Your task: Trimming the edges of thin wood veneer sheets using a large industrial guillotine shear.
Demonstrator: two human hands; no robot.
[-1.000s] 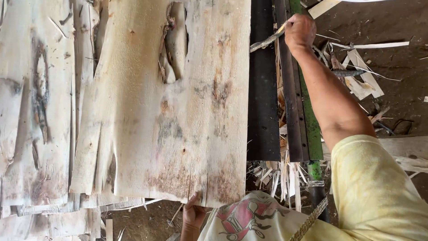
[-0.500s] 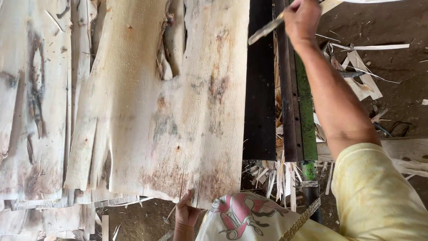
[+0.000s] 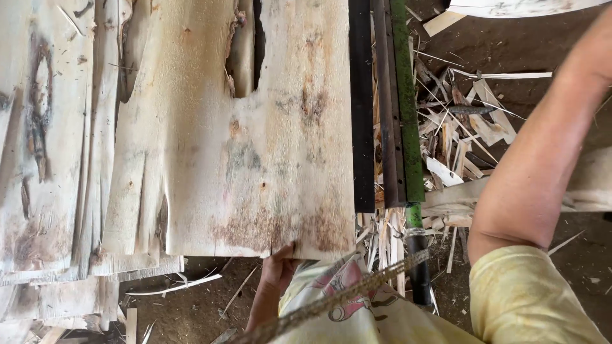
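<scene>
A left hand (image 3: 278,271) grips the near edge of a veneer sheet (image 3: 255,159) running lengthwise away, while the right hand reaches out of view.

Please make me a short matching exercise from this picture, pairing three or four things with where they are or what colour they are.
Things:
1. veneer sheet
2. left hand
3. green bar
4. wood scraps

Descriptions:
A. lying on the dirt floor, right of the machine
B. gripping the sheet's near edge
C. pale, stained, with a hole near its far end
D. runs alongside the dark metal rail

Pairs: 1-C, 2-B, 3-D, 4-A
</scene>
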